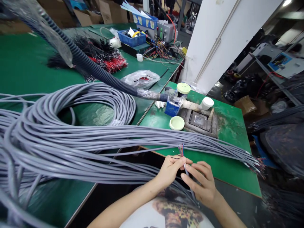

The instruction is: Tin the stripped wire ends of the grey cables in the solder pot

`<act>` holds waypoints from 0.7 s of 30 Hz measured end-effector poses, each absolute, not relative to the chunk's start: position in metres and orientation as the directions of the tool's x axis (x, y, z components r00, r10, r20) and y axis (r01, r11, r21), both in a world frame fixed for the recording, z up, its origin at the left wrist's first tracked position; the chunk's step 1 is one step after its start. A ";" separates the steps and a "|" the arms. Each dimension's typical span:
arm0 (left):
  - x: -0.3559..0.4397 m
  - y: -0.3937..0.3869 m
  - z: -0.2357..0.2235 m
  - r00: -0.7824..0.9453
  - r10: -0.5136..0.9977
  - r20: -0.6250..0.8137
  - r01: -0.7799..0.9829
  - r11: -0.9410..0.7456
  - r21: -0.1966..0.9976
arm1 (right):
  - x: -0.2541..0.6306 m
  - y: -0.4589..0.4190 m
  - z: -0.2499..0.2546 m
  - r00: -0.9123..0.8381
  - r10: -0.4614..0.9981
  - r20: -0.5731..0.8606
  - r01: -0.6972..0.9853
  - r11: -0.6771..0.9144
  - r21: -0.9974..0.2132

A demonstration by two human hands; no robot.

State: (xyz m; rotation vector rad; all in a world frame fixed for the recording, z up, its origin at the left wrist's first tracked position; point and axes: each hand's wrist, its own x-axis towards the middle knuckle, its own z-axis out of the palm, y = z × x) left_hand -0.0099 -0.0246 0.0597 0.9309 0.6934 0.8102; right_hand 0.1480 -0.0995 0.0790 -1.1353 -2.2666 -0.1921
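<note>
A grey multi-core cable stands with its end up in front of my body, where a fan of thin coloured wires emerges from the sheath. My left hand pinches this cable between thumb and fingers just below the bare wires. One dark wire bends away to the left over those fingers. On the other side, my right hand has its fingers spread and slightly curved beside the sheath. Its fingertips are close to the cable; whether they touch it I cannot tell. More grey cables run down past my hands.
A big coil of grey cables covers the left table, its bundle stretching right to stripped ends. Behind lie a solder pot, a pale green lid and a ribbed hose. Black and red wires and a blue bin sit farther back.
</note>
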 end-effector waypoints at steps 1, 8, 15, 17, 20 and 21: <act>-0.010 -0.025 0.058 0.519 0.839 -0.166 -0.295 0.357 0.886 | 0.148 -0.100 0.078 -0.464 0.680 0.567 0.766 0.630 -0.128; -0.007 -0.030 0.047 0.534 0.831 -0.160 -0.330 0.378 0.865 | 0.148 -0.103 0.075 -0.460 0.676 0.575 0.758 0.636 -0.142; -0.007 -0.031 0.043 0.527 0.836 -0.154 -0.326 0.366 0.872 | 0.146 -0.105 0.070 -0.429 0.687 0.587 0.767 0.620 -0.165; -0.007 -0.031 0.043 0.522 0.839 -0.154 -0.325 0.363 0.873 | 0.146 -0.105 0.070 -0.426 0.689 0.587 0.765 0.620 -0.173; -0.006 -0.031 0.042 0.516 0.843 -0.151 -0.325 0.355 0.877 | 0.146 -0.104 0.071 -0.429 0.694 0.579 0.757 0.626 -0.190; -0.006 -0.031 0.042 0.515 0.844 -0.150 -0.324 0.353 0.878 | 0.146 -0.104 0.071 -0.428 0.697 0.576 0.755 0.626 -0.196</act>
